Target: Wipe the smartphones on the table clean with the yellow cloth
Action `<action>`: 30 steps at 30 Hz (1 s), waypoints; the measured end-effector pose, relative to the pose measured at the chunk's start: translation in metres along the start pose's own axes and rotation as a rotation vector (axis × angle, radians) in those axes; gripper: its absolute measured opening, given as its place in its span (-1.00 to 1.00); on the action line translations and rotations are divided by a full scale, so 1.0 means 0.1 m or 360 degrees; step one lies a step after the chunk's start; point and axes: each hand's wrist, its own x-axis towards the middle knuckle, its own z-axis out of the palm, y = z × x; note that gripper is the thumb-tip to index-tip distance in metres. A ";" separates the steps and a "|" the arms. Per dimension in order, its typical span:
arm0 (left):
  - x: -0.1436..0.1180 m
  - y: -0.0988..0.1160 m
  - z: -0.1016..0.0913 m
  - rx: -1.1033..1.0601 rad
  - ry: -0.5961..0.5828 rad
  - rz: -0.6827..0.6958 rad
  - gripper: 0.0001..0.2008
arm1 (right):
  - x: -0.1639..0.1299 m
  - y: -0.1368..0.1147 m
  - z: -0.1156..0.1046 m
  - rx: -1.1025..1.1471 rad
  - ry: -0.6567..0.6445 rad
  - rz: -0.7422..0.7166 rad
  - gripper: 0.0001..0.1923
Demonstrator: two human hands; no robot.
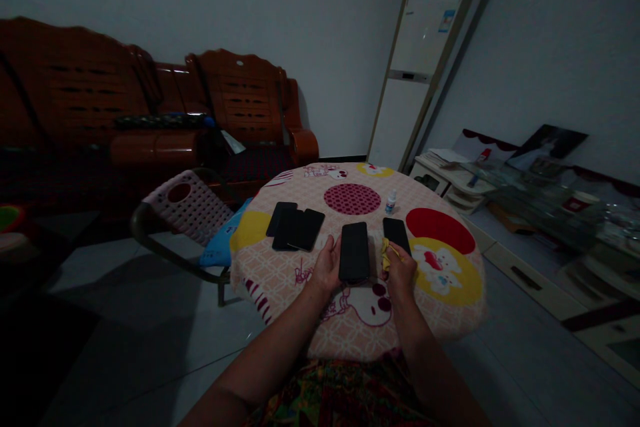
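Observation:
My left hand (pixel 327 264) is closed around the left edge of a black smartphone (pixel 355 251), its dark face turned up toward me above the table. Bunched in my right hand (pixel 402 268) is a small yellow cloth (pixel 385 253), pinched between the fingers. Just beyond that hand, a second smartphone (pixel 397 232) lies on the tablecloth, partly covered by my fingers. To the left, several dark phones (pixel 307 229) lie overlapping one another. A little white bottle (pixel 391 201) with a blue label stands upright behind the second smartphone.
A patterned cloth covers the round table (pixel 352 199). A woven chair (pixel 185 207) with a blue package (pixel 220 240) stands at its left. Wooden sofas (pixel 240 90) line the back wall. A tall white cabinet-like unit (pixel 407 100) fills the corner, and a low cabinet (pixel 525 267) runs along the right.

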 end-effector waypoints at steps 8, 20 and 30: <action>-0.06 -0.01 -0.03 -0.0024 -0.0296 -0.0120 -0.35 | 0.03 0.03 0.01 -0.0047 0.0004 -0.0033 -0.44; -0.06 -0.06 0.01 0.0228 -0.0182 -0.0301 -0.34 | 0.03 0.05 -0.02 -0.0235 0.0077 -0.0226 -0.48; -0.01 -0.11 -0.02 0.0455 0.0003 -0.0237 -0.39 | -0.08 -0.32 0.21 -0.0835 -0.0644 -0.1174 -0.68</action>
